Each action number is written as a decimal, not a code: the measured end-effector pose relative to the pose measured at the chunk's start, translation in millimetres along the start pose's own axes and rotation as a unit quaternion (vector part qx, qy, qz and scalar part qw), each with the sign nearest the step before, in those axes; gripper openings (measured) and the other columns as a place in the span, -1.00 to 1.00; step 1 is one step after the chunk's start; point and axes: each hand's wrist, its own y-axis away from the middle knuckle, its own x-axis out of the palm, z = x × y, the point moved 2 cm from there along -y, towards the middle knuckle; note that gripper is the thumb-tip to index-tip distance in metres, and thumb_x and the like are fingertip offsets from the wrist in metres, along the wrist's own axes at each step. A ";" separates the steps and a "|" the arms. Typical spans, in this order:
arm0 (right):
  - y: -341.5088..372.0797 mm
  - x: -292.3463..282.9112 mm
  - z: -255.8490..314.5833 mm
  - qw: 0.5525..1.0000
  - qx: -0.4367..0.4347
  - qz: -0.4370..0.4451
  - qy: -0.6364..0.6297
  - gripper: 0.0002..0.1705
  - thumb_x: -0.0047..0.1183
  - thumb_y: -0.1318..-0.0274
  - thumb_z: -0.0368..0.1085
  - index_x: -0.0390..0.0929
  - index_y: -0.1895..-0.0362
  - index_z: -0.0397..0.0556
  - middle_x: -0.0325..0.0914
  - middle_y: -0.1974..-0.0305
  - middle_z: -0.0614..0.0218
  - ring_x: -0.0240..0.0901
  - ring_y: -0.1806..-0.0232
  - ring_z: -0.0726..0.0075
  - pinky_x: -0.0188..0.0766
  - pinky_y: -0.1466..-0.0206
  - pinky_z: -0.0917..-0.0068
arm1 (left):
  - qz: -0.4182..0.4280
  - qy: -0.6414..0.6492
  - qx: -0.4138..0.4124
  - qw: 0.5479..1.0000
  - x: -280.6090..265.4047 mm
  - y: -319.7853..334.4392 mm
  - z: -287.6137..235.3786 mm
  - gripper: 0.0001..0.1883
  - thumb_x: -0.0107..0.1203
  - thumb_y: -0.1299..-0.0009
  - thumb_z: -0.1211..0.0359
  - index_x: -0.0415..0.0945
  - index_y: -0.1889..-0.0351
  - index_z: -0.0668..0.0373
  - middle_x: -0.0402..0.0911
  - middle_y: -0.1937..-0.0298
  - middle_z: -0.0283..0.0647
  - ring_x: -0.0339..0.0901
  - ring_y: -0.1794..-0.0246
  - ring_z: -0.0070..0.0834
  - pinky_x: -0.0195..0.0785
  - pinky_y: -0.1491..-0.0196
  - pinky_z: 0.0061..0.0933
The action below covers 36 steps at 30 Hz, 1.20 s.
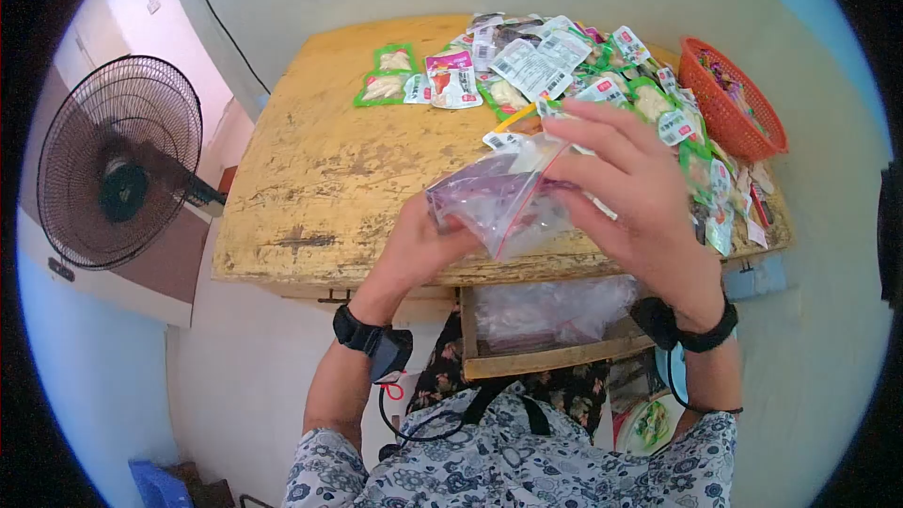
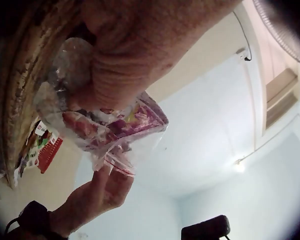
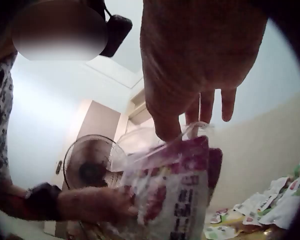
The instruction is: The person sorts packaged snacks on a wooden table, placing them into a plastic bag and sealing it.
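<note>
Over the front of a worn yellow table (image 1: 301, 169), a clear zip bag (image 1: 513, 226) with a red line along its mouth is held between both hands. Purple-and-white snack packets (image 3: 187, 175) show through its plastic in the right wrist view. My left hand (image 1: 414, 245) grips the bag from its left side, its fingers partly hidden behind the film. At the zip edge, the thumb and a finger of my right hand (image 1: 640, 188) pinch the plastic, while the other fingers stretch out loosely.
A heap of snack packets (image 1: 541, 61) covers the table's back right, with a purple packet (image 1: 453, 80) and green packets (image 1: 384, 87) to its left. An orange-red basket (image 1: 757, 127) stands beyond. Below, an open drawer (image 1: 546, 362) holds clear bags. A fan (image 1: 122, 165) is at left.
</note>
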 end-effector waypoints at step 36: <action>-19.9 7.7 19.0 0.996 -0.024 0.078 0.046 -0.33 0.35 0.13 -0.32 0.54 -0.20 0.06 0.56 -0.12 0.17 0.47 -0.19 0.01 0.37 -0.27 0.03 | 0.034 -0.014 0.018 0.999 -4.2 2.6 3.4 -0.43 0.29 -0.29 0.52 0.46 -0.30 0.26 0.62 -0.16 -0.29 0.50 -0.14 -0.60 0.37 -0.23 -0.42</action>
